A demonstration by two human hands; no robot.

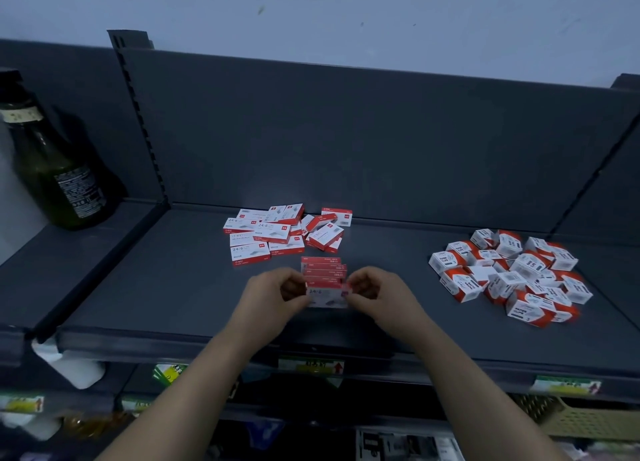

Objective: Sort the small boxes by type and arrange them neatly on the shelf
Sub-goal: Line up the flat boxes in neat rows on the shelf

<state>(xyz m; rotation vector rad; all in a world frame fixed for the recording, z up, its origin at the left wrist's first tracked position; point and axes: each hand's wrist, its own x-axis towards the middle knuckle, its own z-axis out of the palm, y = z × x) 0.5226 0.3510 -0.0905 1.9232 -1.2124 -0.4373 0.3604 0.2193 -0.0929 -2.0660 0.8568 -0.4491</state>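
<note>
Near the front edge of the dark grey shelf [166,294], the left hand [277,296] and right hand [375,294] pinch the two short ends of a staple box [327,297]. It is white and red, printed "24/6", with its long axis running left to right. Just behind it, touching, stands a short row of red boxes [323,270] on edge, also lying crosswise. Farther back sits a loose pile of staple boxes [277,233], several reading "24/6", pointing every way. To the right, well apart, lies a heap of white-and-orange boxes [512,275] marked "PAPER CLIPS".
</note>
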